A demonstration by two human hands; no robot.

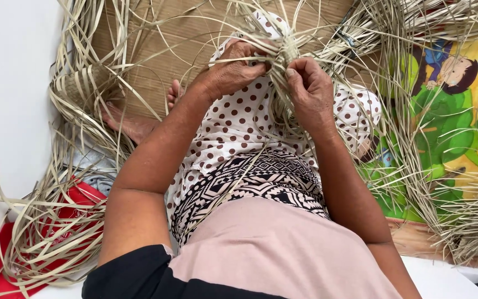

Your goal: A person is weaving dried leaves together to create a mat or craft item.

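Head view: we look down on a seated person working pale dried leaf strips (394, 83) over the lap.
Left hand (233, 69): we see it curled closed, fingers pinching the woven knot (287, 51) from its left side.
Right hand (311, 88): we see it closed too, thumb and fingertips gripping the strips just below the knot.
Woven knot: held between both hands above the knees, toward the far edge of the woven mat (156, 50).
Lap: spotted cloth (239, 124) beneath a black-and-white patterned cloth (266, 177).
Surroundings: loose strips fan out on every side; a red cloth (6, 260) lies at the near left corner, a colourful picture mat (460, 127) at the right edge.
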